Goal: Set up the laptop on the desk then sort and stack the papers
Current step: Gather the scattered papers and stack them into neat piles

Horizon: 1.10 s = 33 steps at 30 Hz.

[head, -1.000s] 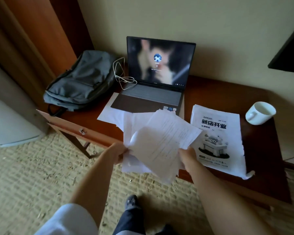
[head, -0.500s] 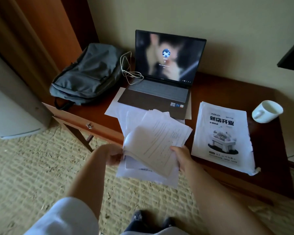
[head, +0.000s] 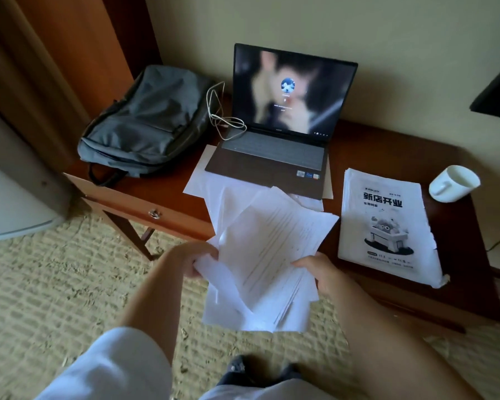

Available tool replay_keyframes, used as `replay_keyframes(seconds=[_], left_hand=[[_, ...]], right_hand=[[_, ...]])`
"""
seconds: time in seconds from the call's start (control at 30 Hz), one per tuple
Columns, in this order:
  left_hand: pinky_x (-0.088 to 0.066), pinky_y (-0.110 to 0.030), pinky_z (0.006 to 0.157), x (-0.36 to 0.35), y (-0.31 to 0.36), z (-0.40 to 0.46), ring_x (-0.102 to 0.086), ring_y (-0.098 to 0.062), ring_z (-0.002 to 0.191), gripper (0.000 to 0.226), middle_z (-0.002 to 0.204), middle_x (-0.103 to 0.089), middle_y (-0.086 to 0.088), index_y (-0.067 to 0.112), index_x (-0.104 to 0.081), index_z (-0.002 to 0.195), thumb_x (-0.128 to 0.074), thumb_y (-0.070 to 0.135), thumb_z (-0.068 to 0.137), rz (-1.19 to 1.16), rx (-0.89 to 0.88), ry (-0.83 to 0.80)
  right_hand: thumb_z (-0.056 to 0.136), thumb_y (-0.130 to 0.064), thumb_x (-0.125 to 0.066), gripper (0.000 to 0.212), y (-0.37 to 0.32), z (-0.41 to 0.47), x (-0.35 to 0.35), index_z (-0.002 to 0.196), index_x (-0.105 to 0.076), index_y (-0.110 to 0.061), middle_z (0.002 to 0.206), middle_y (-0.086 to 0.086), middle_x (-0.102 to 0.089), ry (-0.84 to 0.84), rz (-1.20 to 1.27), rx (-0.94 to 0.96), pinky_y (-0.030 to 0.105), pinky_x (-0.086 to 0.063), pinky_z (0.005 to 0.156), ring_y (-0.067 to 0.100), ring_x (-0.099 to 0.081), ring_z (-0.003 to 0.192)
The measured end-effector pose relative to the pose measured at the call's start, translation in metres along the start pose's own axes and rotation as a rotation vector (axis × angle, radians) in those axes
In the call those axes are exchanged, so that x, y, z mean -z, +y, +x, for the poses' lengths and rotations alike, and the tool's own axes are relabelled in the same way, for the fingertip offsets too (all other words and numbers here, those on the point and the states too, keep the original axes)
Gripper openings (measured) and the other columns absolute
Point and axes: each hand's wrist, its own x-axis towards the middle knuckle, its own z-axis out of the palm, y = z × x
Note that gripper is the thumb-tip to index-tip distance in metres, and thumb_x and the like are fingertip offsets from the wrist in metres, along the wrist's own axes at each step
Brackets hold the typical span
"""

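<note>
One head-worn view looks forward and steeply down. It stands close over the tabletop [head: 387, 145] edge. The wall beyond fills the top

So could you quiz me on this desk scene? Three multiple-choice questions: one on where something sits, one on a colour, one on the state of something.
1. Where does the white ceramic mug stand?
A. at the right end of the dark wooden desk
B. on the grey fabric backpack
C. on the floor

2. What colour is the backpack?
A. red
B. grey
C. yellow

3. What state is the dark open laptop in?
A. shut
B. open, screen dark
C. open, screen lit

Answers:
1 A: the mug stands right of the printed flyer stack, near the desk's right end.
2 B: its fabric is plain grey.
3 C: the lid is up and the screen shows a picture. Meanwhile the left hand and right hand hold the loose white sheets.
</note>
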Motion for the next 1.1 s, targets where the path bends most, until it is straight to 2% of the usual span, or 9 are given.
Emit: replay_keyframes(seconds=[0.13,0.23,0.33,0.43,0.67,0.77,0.9,1.0,1.1], left_hand=[[-0.052,-0.036,0.073,0.002,0.015,-0.002,-0.064,-0.029,0.079,0.040,0.089,-0.067,-0.013,0.005,-0.066,0.102,-0.058,0.042,0.088,-0.121,-0.131,-0.013],[-0.054,-0.039,0.077,0.013,0.019,0.002,-0.063,-0.030,0.098,0.062,0.111,-0.064,-0.015,-0.001,-0.056,0.124,-0.079,0.027,0.074,0.285,-0.106,0.043],[-0.045,-0.044,0.100,0.018,0.018,0.000,-0.050,-0.031,0.121,0.075,0.135,-0.051,-0.011,0.010,-0.047,0.132,-0.084,0.009,0.067,0.537,0.085,-0.084],[-0.043,-0.048,0.104,0.022,0.010,0.005,-0.055,-0.030,0.117,0.046,0.118,-0.060,-0.009,0.013,-0.056,0.118,-0.076,0.008,0.077,0.392,0.076,-0.154],[-0.054,-0.043,0.084,0.020,0.024,0.034,-0.065,-0.033,0.086,0.033,0.099,-0.067,-0.019,-0.005,-0.065,0.103,-0.077,0.007,0.075,-0.170,-0.313,0.304],[-0.052,-0.042,0.086,0.018,0.032,0.050,-0.064,-0.032,0.091,0.040,0.103,-0.066,-0.017,-0.003,-0.064,0.110,-0.078,0.012,0.075,-0.185,-0.289,0.358],[-0.053,-0.041,0.085,0.011,0.037,0.062,-0.064,-0.031,0.090,0.044,0.102,-0.066,-0.015,-0.005,-0.063,0.113,-0.077,0.015,0.077,-0.170,-0.255,0.396],[-0.048,-0.031,0.071,0.003,0.041,0.062,-0.060,-0.025,0.082,0.033,0.094,-0.061,-0.012,0.001,-0.061,0.104,-0.076,0.014,0.078,-0.106,-0.265,0.442],[-0.050,-0.031,0.064,0.001,0.041,0.061,-0.060,-0.025,0.074,0.041,0.095,-0.060,-0.011,0.004,-0.056,0.106,-0.079,0.013,0.074,-0.163,-0.258,0.458]], right_hand=[[0.075,0.008,-0.067,0.037,-0.019,-0.006,-0.012,0.111,-0.056,0.007,0.113,0.014,-0.058,0.078,-0.056,0.018,0.038,-0.045,0.093,0.032,-0.058,0.098],[0.078,0.007,-0.062,0.046,-0.026,-0.006,-0.012,0.121,-0.048,0.009,0.115,0.013,-0.048,0.172,-0.056,0.016,0.035,-0.039,0.087,0.031,-0.050,0.105],[0.066,0.001,-0.064,0.040,-0.032,-0.009,-0.019,0.103,-0.052,0.008,0.103,0.010,-0.047,0.172,-0.076,0.026,0.027,-0.037,0.074,0.029,-0.055,0.094],[0.065,0.006,-0.061,0.013,-0.039,-0.008,-0.030,0.077,-0.055,0.004,0.084,0.011,-0.053,0.168,-0.133,0.057,0.024,-0.035,0.059,0.020,-0.047,0.066],[0.069,-0.003,-0.060,0.032,-0.069,0.018,-0.057,0.100,-0.056,-0.001,0.084,0.008,-0.056,0.246,-0.096,0.163,0.026,-0.040,0.053,0.022,-0.054,0.065],[0.069,-0.011,-0.063,0.018,-0.082,0.037,-0.063,0.086,-0.061,-0.014,0.095,0.005,-0.065,0.324,-0.137,0.191,0.030,-0.055,0.066,0.025,-0.063,0.084],[0.071,-0.031,-0.066,0.042,-0.091,0.051,-0.066,0.110,-0.062,-0.013,0.115,0.007,-0.058,0.349,-0.392,0.126,0.032,-0.054,0.080,0.027,-0.057,0.104],[0.080,-0.027,-0.064,0.038,-0.095,0.059,-0.061,0.113,-0.059,-0.010,0.125,0.008,-0.044,0.324,-0.430,0.118,0.029,-0.052,0.077,0.022,-0.053,0.089],[0.078,-0.020,-0.064,0.027,-0.096,0.065,-0.057,0.105,-0.063,-0.015,0.116,0.005,-0.061,0.262,-0.344,0.176,0.029,-0.055,0.073,0.020,-0.058,0.078]])
